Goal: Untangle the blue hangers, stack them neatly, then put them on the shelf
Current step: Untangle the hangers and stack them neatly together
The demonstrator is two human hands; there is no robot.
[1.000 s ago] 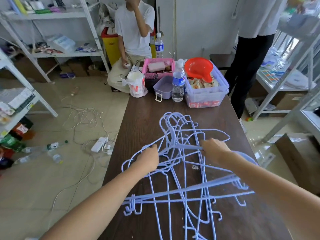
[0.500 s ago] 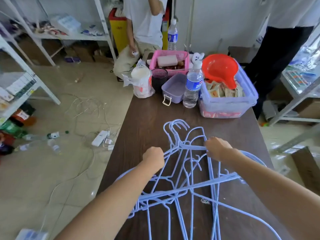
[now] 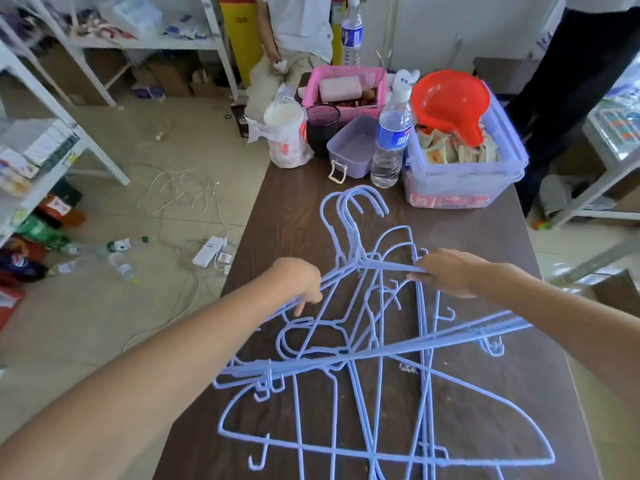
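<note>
A tangled heap of light blue wire hangers (image 3: 363, 355) lies on the dark brown table (image 3: 485, 244), their hooks pointing toward the far end. My left hand (image 3: 299, 280) grips the left shoulders of a bunch of hangers. My right hand (image 3: 446, 271) grips the right shoulder of the same bunch, which is raised a little above the others. More hangers lie crossed beneath, reaching the near table edge.
At the far end of the table stand a clear bin with a red scoop (image 3: 460, 147), a water bottle (image 3: 391, 143), a small purple box (image 3: 353, 147), a pink basket (image 3: 346, 88) and a bagged tub (image 3: 287, 136). White shelves (image 3: 69, 140) stand left. Two people are beyond the table.
Both hands stay closed on the hangers while the camera tilts down and nearer. The gripped bunch has shifted over the pile, and more of the lower hangers show near me.
</note>
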